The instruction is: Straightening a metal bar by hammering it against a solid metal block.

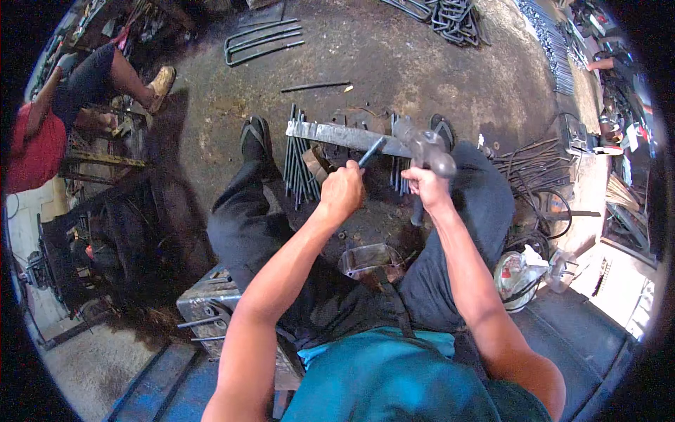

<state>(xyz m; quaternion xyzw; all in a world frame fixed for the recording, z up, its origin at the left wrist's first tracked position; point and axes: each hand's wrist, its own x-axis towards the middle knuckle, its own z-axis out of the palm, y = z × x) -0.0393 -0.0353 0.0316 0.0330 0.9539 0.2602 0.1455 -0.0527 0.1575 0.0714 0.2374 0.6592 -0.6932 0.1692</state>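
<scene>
short metal rod (373, 151) in left hand (343, 190), fist wrapped round its lower end, rod tilted up and right toward the right hand, free end over a flat metal bar (330, 133); can't tell if rod and bar touch. right hand (430, 186) clamped on a hammer (430, 153), head just above the fist, a bit blurred, handle end poking out below. hands apart from each other, right one a little right of left. flat bar runs crosswise just beyond both hands, right end by the hammer head. bundle of straight rods (298, 169) just left of left hand, second bundle (396, 163) between the hands, nearer the right, partly under the bar. metal tin (368, 259) below and between the hands, near the lap. single dark rod (315, 87) on the floor beyond left hand, u-shaped rods (264, 43) farther out, pile of bent rods (457, 21) far beyond right hand. loose thin rods (538, 167) to the right of right hand. co-worker in red top (35, 151) well left of left hand
</scene>
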